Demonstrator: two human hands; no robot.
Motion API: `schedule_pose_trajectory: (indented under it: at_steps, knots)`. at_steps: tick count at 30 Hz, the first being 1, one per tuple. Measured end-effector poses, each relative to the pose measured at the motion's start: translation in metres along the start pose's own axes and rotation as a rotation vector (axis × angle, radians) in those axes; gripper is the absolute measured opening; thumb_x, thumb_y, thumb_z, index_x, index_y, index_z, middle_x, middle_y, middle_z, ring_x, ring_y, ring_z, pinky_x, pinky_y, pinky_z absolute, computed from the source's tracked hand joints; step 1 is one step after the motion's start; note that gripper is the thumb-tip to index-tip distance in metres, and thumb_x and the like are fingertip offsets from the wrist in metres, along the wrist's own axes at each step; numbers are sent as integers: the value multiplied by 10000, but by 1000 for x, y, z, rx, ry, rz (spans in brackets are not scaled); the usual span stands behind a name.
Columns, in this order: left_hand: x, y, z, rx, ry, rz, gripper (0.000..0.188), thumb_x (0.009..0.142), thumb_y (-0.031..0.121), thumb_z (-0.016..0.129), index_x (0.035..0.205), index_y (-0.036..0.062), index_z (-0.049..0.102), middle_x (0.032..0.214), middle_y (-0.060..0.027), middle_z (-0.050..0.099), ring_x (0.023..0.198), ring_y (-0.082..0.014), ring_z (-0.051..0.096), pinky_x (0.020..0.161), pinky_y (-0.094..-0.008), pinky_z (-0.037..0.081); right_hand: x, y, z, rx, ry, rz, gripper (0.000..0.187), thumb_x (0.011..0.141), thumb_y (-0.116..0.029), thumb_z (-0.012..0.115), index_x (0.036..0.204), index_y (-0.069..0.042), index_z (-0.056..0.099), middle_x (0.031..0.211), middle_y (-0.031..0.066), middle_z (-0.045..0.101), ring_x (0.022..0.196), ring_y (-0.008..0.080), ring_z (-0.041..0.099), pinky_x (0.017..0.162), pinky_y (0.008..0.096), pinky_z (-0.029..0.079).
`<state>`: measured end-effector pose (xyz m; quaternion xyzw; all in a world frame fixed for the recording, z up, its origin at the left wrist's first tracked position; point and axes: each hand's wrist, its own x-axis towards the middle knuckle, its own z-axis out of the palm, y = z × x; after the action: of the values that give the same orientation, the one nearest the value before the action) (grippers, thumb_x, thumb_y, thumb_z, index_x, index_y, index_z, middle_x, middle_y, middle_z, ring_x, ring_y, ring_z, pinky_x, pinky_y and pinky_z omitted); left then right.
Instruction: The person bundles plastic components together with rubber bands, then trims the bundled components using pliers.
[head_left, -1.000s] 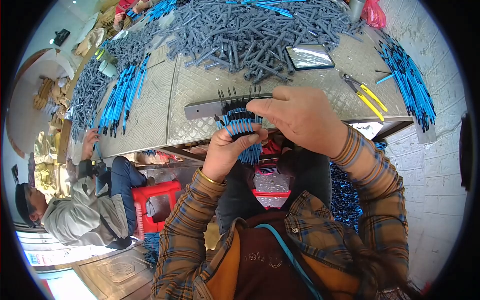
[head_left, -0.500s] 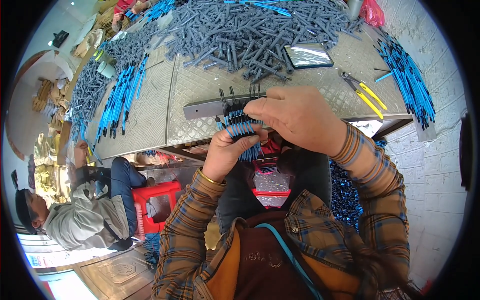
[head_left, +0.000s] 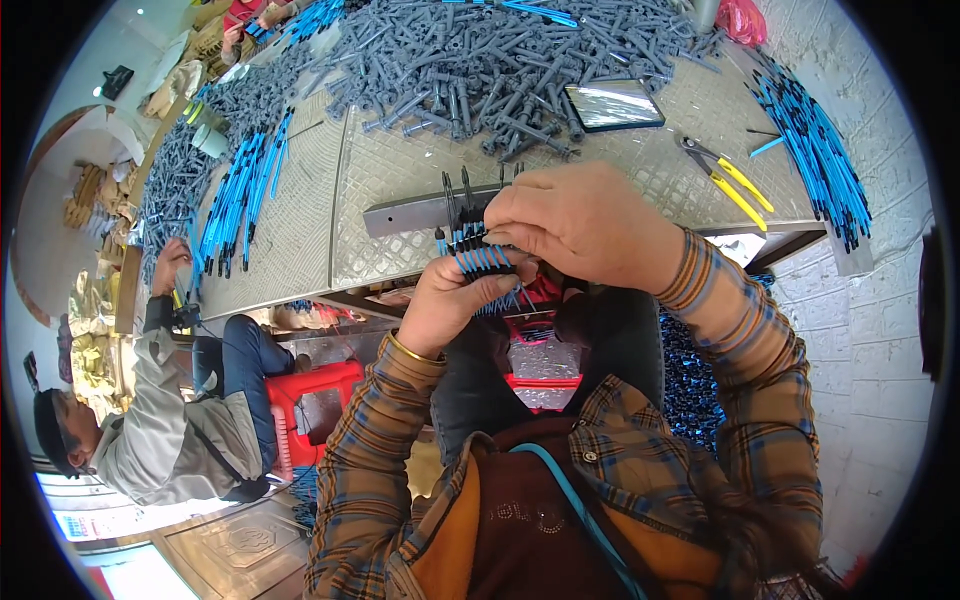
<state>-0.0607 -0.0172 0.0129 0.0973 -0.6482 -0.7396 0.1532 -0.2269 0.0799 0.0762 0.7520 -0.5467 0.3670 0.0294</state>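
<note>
My left hand [head_left: 452, 300] grips a bundle of thin blue rods [head_left: 483, 262] with dark tips, held fanned out just off the near edge of the metal table [head_left: 400, 170]. My right hand [head_left: 580, 222] comes over the top of the bundle, its fingers pinching the rods' upper ends. A grey metal bar [head_left: 415, 212] with upright black pins lies on the table right behind my hands. Part of the bundle is hidden under my right hand.
A big heap of grey plastic parts [head_left: 480, 60] fills the table's far side. Rows of blue rods [head_left: 240, 190] lie left, more blue rods [head_left: 815, 150] right. Yellow-handled pliers [head_left: 725, 175] and a shiny tray [head_left: 612, 104] sit nearby. Another person [head_left: 160, 430] sits at left on a red stool [head_left: 310, 395].
My hands and the bundle have stayed almost in place; my right hand's fingers have shifted slightly along the rod ends. The seated person's hand at left has moved a little.
</note>
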Motion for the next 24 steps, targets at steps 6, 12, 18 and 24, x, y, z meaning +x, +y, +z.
schedule_pose_trajectory:
  at_steps: [6, 12, 18, 24]
  knots:
    - [3, -2, -1, 91, -29, 127, 199, 804, -50, 547, 995, -12, 586, 964, -32, 602, 916, -102, 548, 824, -246, 442, 5, -9, 13, -82, 126, -12, 128, 751, -194, 605, 853, -119, 583, 684, 50, 550, 617, 251, 561, 512, 339, 428]
    - [2, -17, -5, 96, 60, 67, 181, 810, -39, 546, 983, -3, 587, 966, -14, 601, 923, -86, 532, 821, -239, 438, 9, -15, 9, -290, 11, -61, 168, 743, -236, 613, 872, -131, 591, 677, 39, 535, 601, 229, 558, 508, 316, 426]
    - [1, 1, 5, -60, 155, -19, 167, 810, -31, 544, 970, -7, 585, 955, -54, 616, 915, -131, 571, 824, -261, 445, 12, -7, -7, -215, 189, -51, 182, 752, -259, 618, 880, -132, 594, 685, 49, 533, 593, 223, 551, 506, 302, 423]
    - [-1, -1, -4, -170, 96, -33, 200, 812, -26, 540, 1006, -5, 583, 949, -112, 628, 917, -190, 593, 840, -297, 448, -6, 169, -40, -471, -90, 598, 218, 790, -306, 553, 863, -103, 583, 854, 109, 609, 809, 309, 581, 670, 428, 460]
